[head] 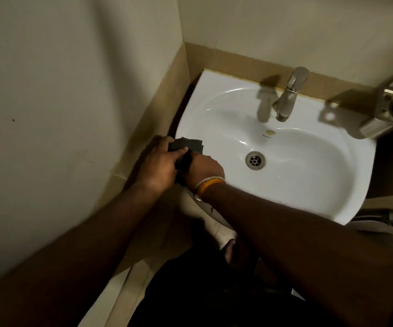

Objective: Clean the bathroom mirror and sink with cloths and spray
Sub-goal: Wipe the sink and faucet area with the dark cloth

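Two hands meet at the front left corner of the glossy white ceramic sink (pixel 308 185), and between them I hold a small, dark, folded cloth (pixel 186 147). My left hand (pixel 157 166) is closed around its near end, thumb laid across the top. My right hand (pixel 204 171), the one with the orange and white bands (pixel 210 184) at the wrist, is curled onto the other side, so both are clamped on the same bundle, touching each other. The cloth sits right at the rim, partly over the basin, well apart from the round steel drain (pixel 255 160) and the brushed metal tap (pixel 288 95) at the back.

It is soft and limp, light in the hand, and it will sag or unfold if I pinch only a corner. Better to keep it bunched in the palm with the fingers wrapped round the folds. It may be damp, though the dim light leaves me unsure. The basin looks slick, so the pad should glide easily under flat pressure.
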